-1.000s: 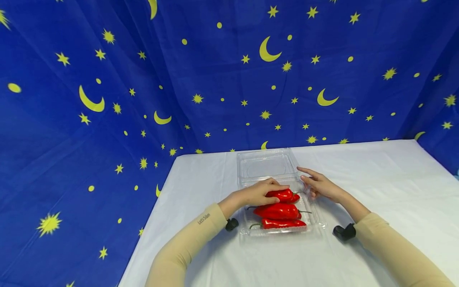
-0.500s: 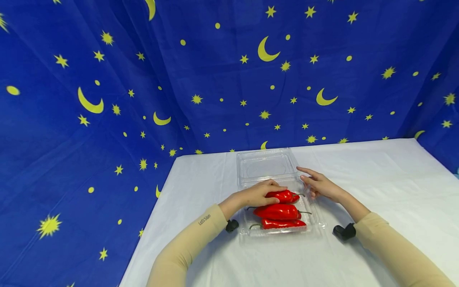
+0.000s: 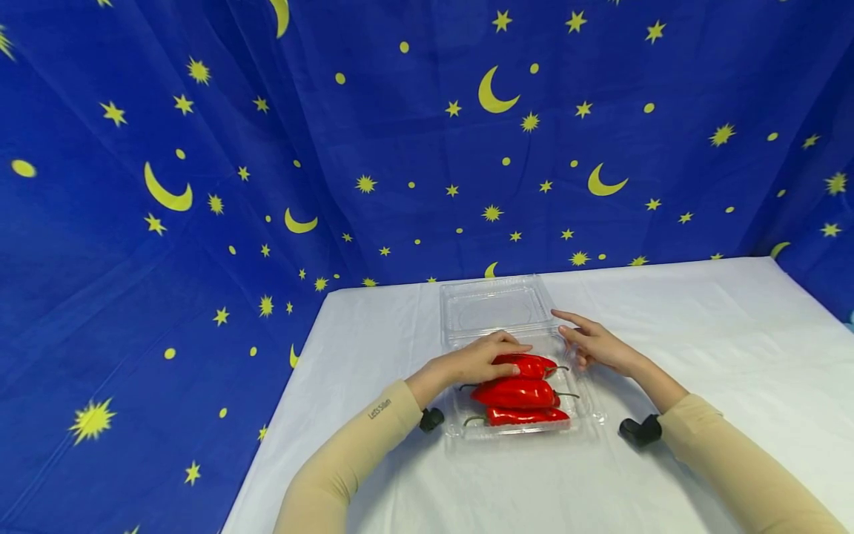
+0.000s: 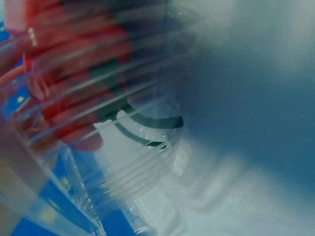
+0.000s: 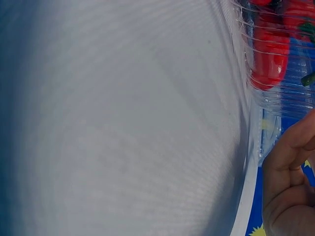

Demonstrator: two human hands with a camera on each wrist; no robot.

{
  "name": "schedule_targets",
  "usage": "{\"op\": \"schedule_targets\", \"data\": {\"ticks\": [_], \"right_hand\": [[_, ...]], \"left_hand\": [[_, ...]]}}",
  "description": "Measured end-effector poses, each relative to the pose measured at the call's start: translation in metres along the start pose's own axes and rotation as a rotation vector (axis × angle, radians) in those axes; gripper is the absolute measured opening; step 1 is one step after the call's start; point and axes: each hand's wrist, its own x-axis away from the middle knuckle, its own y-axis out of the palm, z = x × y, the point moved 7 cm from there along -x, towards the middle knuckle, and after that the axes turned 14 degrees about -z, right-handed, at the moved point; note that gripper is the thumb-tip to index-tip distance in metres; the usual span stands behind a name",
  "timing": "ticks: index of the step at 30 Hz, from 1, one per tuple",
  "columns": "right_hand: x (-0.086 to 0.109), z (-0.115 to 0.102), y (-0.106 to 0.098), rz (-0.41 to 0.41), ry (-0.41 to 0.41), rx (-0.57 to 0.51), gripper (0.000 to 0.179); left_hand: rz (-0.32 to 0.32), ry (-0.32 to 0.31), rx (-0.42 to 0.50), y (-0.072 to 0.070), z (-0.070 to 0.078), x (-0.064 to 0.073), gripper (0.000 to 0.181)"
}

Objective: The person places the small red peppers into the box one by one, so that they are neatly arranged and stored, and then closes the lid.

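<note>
A hinged clear plastic container (image 3: 587,423) lies with its lid (image 3: 497,308) folded back. Several long red peppers are in it. The front pepper (image 3: 527,417) and the middle pepper (image 3: 514,394) lie side by side. My left hand (image 3: 477,361) holds the rear pepper (image 3: 537,366), thumb on the near side and fingers over the far side. At the container's right rear corner is my right hand (image 3: 597,347), its index finger extended and nothing in its grasp. Through the ribbed wall, the left wrist view shows blurred red peppers (image 4: 74,78) and green stems (image 4: 152,120).
A white cloth (image 3: 700,334) covers the table. Behind and to the left hangs a blue curtain (image 3: 400,133) with yellow moons and stars. Black wrist cameras sit beneath the left sleeve (image 3: 347,460) and right sleeve (image 3: 740,460).
The rear pepper has turned slightly under my left hand, its stem end shifting a little toward the near side. My right hand stays in place.
</note>
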Motion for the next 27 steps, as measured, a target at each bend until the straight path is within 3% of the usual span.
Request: {"op": "schedule_targets", "data": {"ticks": [5, 10, 16, 19, 23, 27], "right_hand": [[0.001, -0.001, -0.001, 0.004, -0.006, 0.009, 0.059], [0.006, -0.001, -0.006, 0.014, 0.021, 0.046, 0.059], [0.022, -0.006, -0.012, 0.027, 0.03, 0.121, 0.061], [0.031, -0.007, -0.014, 0.03, 0.043, 0.157, 0.061], [0.041, -0.005, -0.012, 0.014, 0.072, 0.179, 0.062], [0.046, -0.004, -0.008, -0.01, 0.082, 0.164, 0.064]], "left_hand": [[0.024, -0.011, -0.008, -0.008, 0.001, 0.005, 0.046], [0.097, -0.016, 0.026, -0.023, -0.004, 0.018, 0.045], [0.25, 0.008, 0.176, -0.041, -0.021, 0.059, 0.051], [0.343, -0.021, 0.231, -0.047, -0.035, 0.084, 0.053], [0.412, -0.101, 0.308, -0.045, -0.055, 0.111, 0.055], [0.44, -0.155, 0.396, -0.035, -0.068, 0.127, 0.055]]}}
